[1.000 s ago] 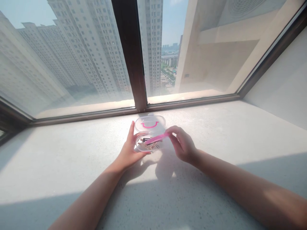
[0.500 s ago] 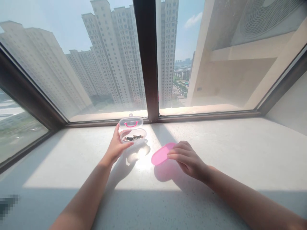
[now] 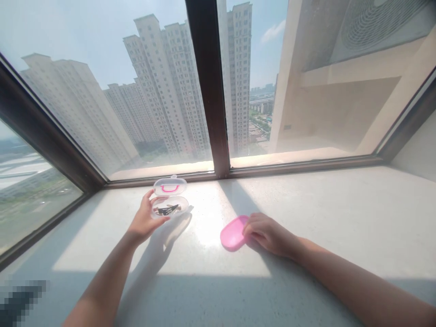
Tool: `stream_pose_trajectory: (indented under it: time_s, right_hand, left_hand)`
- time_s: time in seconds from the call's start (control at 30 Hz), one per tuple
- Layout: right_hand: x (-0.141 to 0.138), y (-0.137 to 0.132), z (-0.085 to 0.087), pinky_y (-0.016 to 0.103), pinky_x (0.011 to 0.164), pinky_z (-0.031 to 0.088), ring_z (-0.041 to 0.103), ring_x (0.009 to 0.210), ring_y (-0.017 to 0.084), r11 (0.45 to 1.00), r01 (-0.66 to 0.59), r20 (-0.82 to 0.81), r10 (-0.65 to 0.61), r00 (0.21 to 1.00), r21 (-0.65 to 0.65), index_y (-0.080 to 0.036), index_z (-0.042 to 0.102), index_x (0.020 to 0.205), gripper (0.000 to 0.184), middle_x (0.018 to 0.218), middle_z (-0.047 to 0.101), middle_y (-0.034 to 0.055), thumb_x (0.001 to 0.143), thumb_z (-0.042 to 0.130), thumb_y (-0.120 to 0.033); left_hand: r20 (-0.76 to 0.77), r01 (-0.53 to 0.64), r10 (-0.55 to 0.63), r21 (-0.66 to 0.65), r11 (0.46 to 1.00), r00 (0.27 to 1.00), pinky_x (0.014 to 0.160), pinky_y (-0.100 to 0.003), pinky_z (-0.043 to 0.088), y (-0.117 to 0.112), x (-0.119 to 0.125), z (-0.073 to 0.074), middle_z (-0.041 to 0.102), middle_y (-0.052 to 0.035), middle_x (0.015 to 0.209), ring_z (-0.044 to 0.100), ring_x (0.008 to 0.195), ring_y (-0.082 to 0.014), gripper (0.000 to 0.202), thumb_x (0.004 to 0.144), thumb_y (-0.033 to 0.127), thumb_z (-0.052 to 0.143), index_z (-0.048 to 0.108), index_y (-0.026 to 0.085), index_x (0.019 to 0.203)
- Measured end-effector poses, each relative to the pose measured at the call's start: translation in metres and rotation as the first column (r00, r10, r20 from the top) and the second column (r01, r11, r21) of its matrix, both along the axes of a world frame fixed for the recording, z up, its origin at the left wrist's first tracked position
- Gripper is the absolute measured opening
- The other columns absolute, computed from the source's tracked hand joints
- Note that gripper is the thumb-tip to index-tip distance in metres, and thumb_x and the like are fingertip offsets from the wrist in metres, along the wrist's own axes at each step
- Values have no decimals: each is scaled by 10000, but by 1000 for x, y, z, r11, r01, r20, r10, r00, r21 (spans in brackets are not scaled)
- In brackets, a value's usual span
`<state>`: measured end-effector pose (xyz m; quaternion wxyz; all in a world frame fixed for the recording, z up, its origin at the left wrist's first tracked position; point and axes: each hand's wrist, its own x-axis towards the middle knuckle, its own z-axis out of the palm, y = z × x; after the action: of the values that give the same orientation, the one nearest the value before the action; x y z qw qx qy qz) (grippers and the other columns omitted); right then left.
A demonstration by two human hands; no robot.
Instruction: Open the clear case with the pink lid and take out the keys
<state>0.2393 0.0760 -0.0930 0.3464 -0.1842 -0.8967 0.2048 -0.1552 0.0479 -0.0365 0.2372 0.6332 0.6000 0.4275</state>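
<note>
My left hand [image 3: 146, 220] grips a small clear oval plastic box [image 3: 185, 208] by its left side, thumb in front and fingers behind. Its hinged lid [image 3: 177, 184], with a pink curved handle, stands raised at the back. Inside lie several small dark and metallic pieces [image 3: 168, 210], perhaps hair clips; their exact kind is hard to make out. To the right, my right hand [image 3: 267, 234] pinches the right end of a pink shallow oval tray [image 3: 232, 236], which is at or very near the sill surface. Nothing shows in the tray.
Both hands work over a white speckled windowsill [image 3: 323, 213] with bright sun patches and shadows. Behind it rises a window with a dark frame post [image 3: 218, 113]. A blurred, pixelated dark patch [image 3: 22, 299] covers the lower left corner.
The clear box in my left hand has moved left and slightly nearer. My right hand has lowered the pink tray toward the sill; its shadow now lies close beneath it. The view has shifted slightly.
</note>
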Motion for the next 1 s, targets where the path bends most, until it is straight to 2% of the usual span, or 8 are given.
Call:
stream_pose_trajectory:
  time_s: [0.13,0.33,0.47,0.6,0.67,0.83,0.9,1.0]
  right_hand:
    - [1,1,1,304,718,460,608,744,173,991,64,44,-59,997,-117,-175,665,749,175,724,679,28,860,586,-65]
    - [2,2,0,293,702,475,620,759,179,982,98,54,-90,994,-161,-177,670,741,170,747,682,30,824,613,-40]
    - [1,2,0,297,704,475,613,756,175,979,96,54,-87,995,-178,-173,673,744,158,747,679,33,827,615,-52]
    - [0,3,0,295,698,466,609,751,172,978,101,52,-93,994,-184,-174,670,738,168,741,677,33,845,595,-68]
    - [0,3,-1,293,701,461,607,754,172,976,107,59,-98,993,-187,-176,672,739,168,740,676,32,850,592,-79]
    - [2,3,-1,284,712,450,600,758,171,969,123,91,-106,990,-216,-180,673,746,157,750,673,34,852,596,-94]
    - [2,3,-1,282,715,446,599,758,170,965,126,100,-105,989,-228,-183,668,741,165,746,668,31,849,591,-85]
    - [2,3,-1,280,710,445,597,757,171,960,140,105,-117,988,-241,-186,660,743,161,748,656,28,837,588,-75]
  left_hand:
    - [12,48,-48,6,999,999,1055,-586,374,-4,-7,0,551,-167,1299,489,1285,-338,888,688,310,798,254,233,1385]
    - [-136,153,-150,8,988,979,1083,-566,338,-5,-3,15,547,-163,1333,488,1286,-329,896,749,311,755,227,242,1469]
    - [-116,192,-197,-56,980,973,1049,-538,388,4,-10,28,579,-167,1316,502,1275,-353,989,680,286,801,249,239,1499]
    - [-180,198,-216,-110,974,960,964,-502,464,16,-18,41,689,-145,1160,617,1129,-362,1078,589,243,831,270,211,1509]
    - [-277,195,-232,-154,969,933,955,-468,475,19,-17,49,694,-136,1163,639,1094,-349,1075,590,240,812,264,213,1515]
    - [-514,98,-285,-362,927,809,1032,-446,406,21,-5,64,549,-144,1389,557,1220,-319,1068,692,220,681,45,235,1550]
    - [-553,102,-294,-351,931,779,1036,-443,399,23,-1,64,526,-140,1414,539,1242,-319,1046,695,220,669,60,248,1545]
    - [-585,174,-311,-279,944,749,1015,-418,421,26,4,59,546,-134,1387,549,1227,-309,912,708,249,659,214,240,1503]
